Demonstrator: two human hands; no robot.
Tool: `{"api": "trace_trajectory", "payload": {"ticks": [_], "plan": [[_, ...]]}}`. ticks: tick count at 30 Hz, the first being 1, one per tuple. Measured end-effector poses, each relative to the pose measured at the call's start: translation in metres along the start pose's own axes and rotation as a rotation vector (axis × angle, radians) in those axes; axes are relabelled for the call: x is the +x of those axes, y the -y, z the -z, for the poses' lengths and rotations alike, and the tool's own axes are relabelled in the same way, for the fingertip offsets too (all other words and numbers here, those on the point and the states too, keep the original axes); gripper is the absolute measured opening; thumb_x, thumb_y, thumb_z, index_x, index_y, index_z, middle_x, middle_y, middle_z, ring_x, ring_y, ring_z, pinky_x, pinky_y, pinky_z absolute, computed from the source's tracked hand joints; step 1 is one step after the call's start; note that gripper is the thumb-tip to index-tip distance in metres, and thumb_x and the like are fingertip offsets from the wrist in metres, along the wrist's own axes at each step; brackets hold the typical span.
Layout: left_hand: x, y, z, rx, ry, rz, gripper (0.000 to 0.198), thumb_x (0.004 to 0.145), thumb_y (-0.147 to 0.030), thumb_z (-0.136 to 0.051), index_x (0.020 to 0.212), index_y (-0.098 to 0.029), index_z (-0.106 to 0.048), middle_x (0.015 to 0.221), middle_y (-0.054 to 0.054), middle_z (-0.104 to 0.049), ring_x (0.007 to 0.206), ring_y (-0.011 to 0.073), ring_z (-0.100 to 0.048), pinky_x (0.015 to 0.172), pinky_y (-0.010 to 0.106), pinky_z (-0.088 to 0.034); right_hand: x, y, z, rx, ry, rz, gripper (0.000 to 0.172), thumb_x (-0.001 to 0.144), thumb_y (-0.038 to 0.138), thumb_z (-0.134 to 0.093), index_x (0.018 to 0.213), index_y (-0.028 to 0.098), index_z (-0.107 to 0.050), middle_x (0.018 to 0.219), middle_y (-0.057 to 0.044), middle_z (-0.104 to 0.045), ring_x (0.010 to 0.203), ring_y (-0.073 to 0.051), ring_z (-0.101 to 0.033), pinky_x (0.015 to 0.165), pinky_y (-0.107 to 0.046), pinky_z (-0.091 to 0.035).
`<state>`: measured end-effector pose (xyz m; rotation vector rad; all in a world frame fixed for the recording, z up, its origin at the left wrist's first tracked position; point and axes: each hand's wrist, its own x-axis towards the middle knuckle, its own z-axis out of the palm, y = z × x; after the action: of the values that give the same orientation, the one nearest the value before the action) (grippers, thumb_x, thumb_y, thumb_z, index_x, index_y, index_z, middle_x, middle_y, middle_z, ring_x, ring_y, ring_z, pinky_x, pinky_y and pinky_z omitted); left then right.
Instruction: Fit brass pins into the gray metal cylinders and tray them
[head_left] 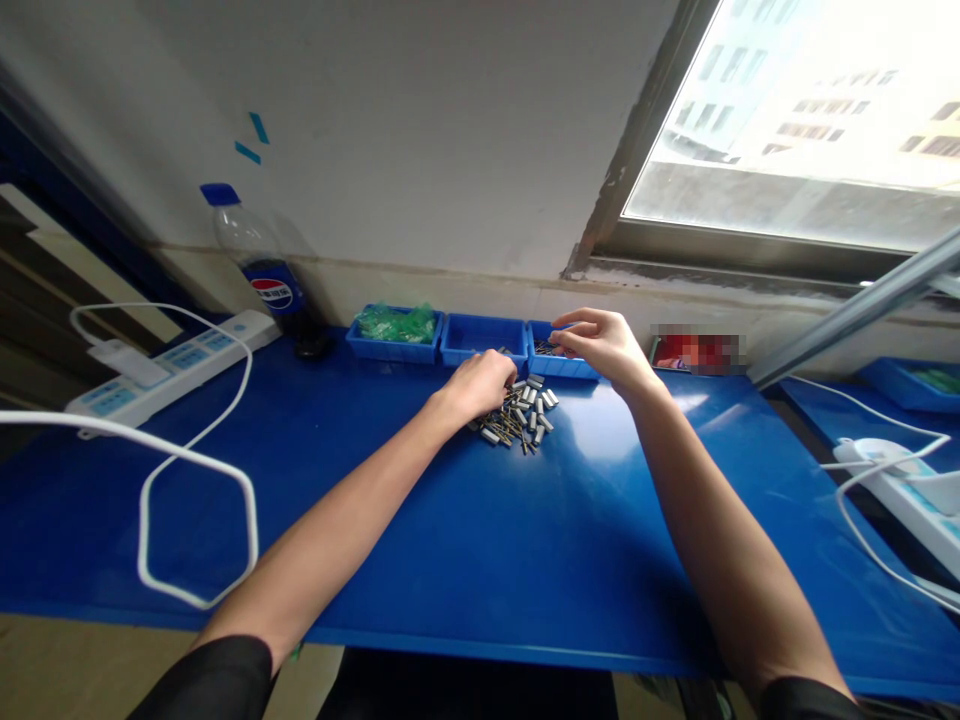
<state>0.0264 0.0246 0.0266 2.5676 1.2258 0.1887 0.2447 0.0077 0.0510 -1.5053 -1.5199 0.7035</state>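
Small metal parts point(525, 412), some silver blocks and some thin brass-coloured pins, lie in a loose pile on the blue table. My left hand point(480, 386) reaches into the pile's upper left edge with its fingers curled down; what they pinch is hidden. Over the right blue bin point(566, 366) hovers my right hand point(604, 345), fingers apart and bent, with nothing visible between them. Thin dark metal pieces point(545, 347) lie in that bin, partly covered by the hand. Beside it stands the middle blue bin point(484, 332), with a few small pieces near its front.
Green plastic bags point(397, 323) fill the left blue bin point(394, 350). A cola bottle point(274, 285) stands near a white power strip point(180, 365). A white cable point(251, 500) loops over the table's left side. Another power strip point(907, 490) lies at right, near a metal bar point(862, 310).
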Motion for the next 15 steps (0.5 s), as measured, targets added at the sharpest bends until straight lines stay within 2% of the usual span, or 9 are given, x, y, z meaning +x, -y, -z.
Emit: {"api": "trace_trajectory", "payload": {"ticks": [6,10,15], "plan": [[-0.001,0.004,0.003,-0.019,0.026,0.017,0.021,0.074,-0.005,-0.066,0.086,-0.017,-0.079,0.087,0.01,-0.077,0.081,0.0233,-0.074,0.07,0.027,-0.051,-0.001,0.002,-0.005,0.023,0.058,0.001,0.03,0.075,0.034,-0.078,0.098,0.015,-0.078,0.076,-0.009,-0.078,0.072,-0.022,-0.075,0.066,-0.03,-0.058],[-0.004,0.003,0.009,-0.041,0.054,0.033,0.016,0.074,-0.006,-0.068,0.079,-0.016,-0.078,0.081,0.01,-0.076,0.073,0.0211,-0.071,0.067,0.027,-0.05,-0.002,0.005,-0.005,0.015,0.085,-0.001,0.029,0.076,0.034,-0.077,0.097,0.015,-0.078,0.076,-0.009,-0.078,0.072,-0.021,-0.074,0.068,-0.031,-0.059],[-0.003,0.007,0.017,-0.2,-0.049,-0.047,0.013,0.074,-0.008,-0.067,0.079,-0.015,-0.077,0.08,0.008,-0.076,0.07,0.0175,-0.069,0.064,0.024,-0.049,-0.003,0.004,-0.005,0.015,0.115,0.006,0.027,0.077,0.032,-0.076,0.097,0.014,-0.078,0.074,-0.008,-0.078,0.07,-0.021,-0.074,0.068,-0.03,-0.058]]}}
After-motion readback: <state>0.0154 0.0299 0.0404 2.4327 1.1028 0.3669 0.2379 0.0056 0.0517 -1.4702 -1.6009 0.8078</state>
